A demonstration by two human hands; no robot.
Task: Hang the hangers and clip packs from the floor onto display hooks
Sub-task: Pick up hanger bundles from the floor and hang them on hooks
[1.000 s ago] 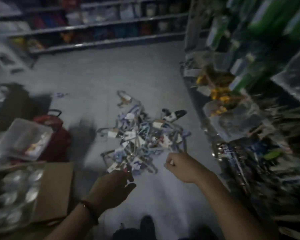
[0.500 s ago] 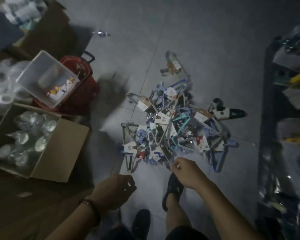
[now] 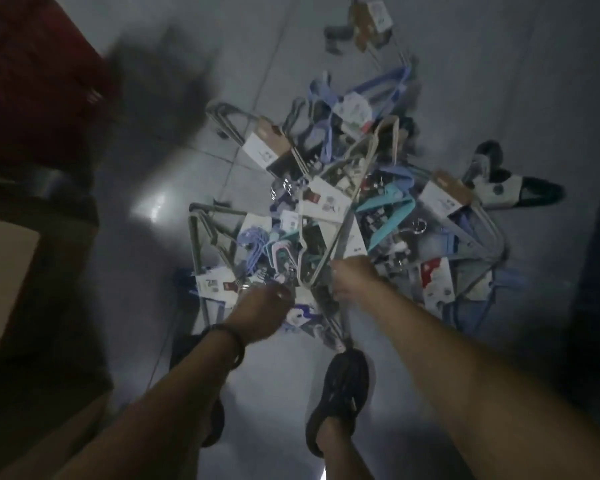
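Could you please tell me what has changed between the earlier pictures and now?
Both hands moved forward into the hanger pile: the right hand now grips a beige hanger, the left hand reaches the near packs, its grip unclear. The pile stays on the floor.

Dim, glossy grey tiled floor [image 3: 194, 188]

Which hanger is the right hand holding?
The beige hanger, gripped by the right hand and sticking up; the blue, purple and grey ones in the pile lie flat.
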